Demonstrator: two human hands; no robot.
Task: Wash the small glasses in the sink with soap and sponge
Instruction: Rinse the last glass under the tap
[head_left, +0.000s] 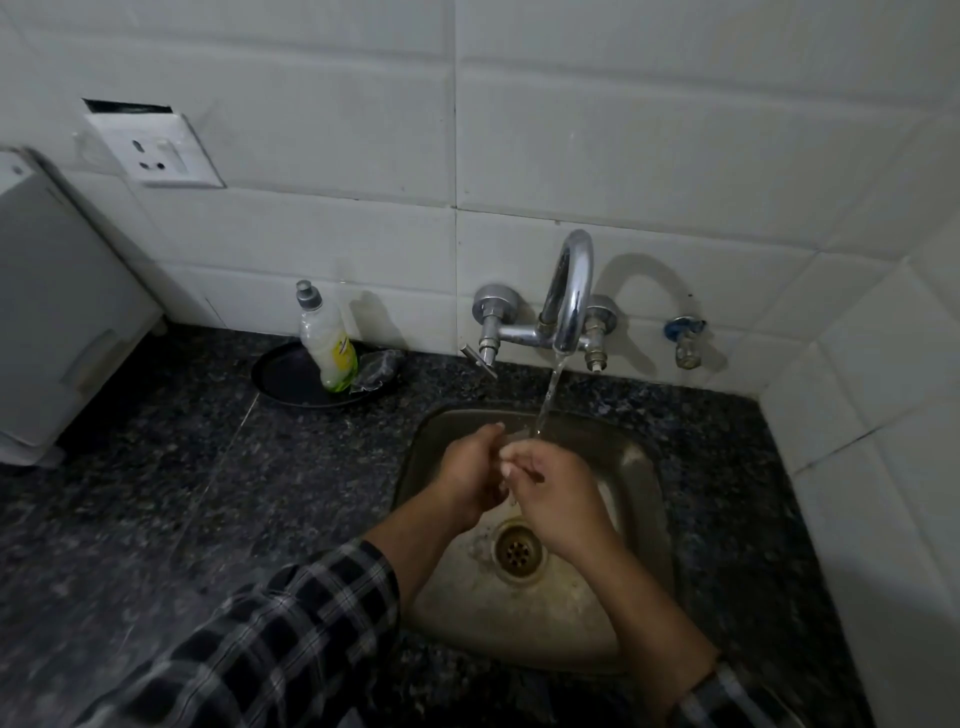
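We look down on a steel sink (644, 467) set into a dark speckled bench (208, 467). Both hands meet over the basin, just under a thin stream of water (548, 395) falling from the curved tap (571, 291). The left hand (470, 475) and right hand (558, 499) curl their fingers toward each other, fingertips touching. We cannot tell whether they are grasping a small glass, as anything clear between them is lost in the dim light. The drain (517, 553) lies below the right wrist. Behind and left of the sink, a soap bottle (330, 343) stands upright on a dark round plate (283, 376), a dark crumpled pad (376, 369) just beside it. Checked sleeves (291, 623) end short of the wrists.
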